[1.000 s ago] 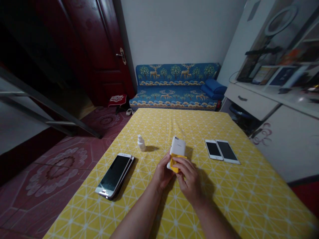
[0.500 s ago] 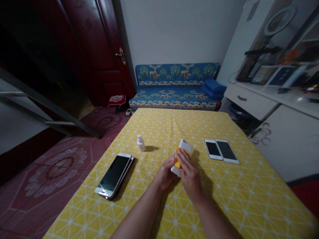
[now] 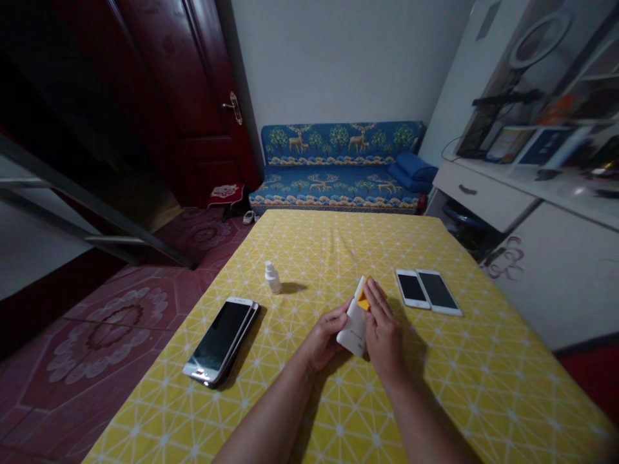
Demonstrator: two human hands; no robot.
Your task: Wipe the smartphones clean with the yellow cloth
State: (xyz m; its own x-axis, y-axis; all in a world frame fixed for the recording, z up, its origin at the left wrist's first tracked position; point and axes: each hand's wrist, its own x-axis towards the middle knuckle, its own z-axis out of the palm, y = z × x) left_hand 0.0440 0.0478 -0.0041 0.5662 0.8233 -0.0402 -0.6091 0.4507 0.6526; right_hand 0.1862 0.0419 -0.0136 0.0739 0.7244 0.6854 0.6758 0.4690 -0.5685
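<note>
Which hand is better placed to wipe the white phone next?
Probably the right hand: its fingers press the yellow cloth against the white phone, while the left hand holds the phone.

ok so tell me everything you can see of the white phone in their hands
The white phone shows a plain, smooth white face with no screen visible; its material cannot be told. It is held above the yellow tablecloth, long and narrow, tilted with its upper end pointing away from the person. The left hand grips its lower side, while the right hand presses a yellow cloth against its upper part. Any small markings are too faint to read.
</note>
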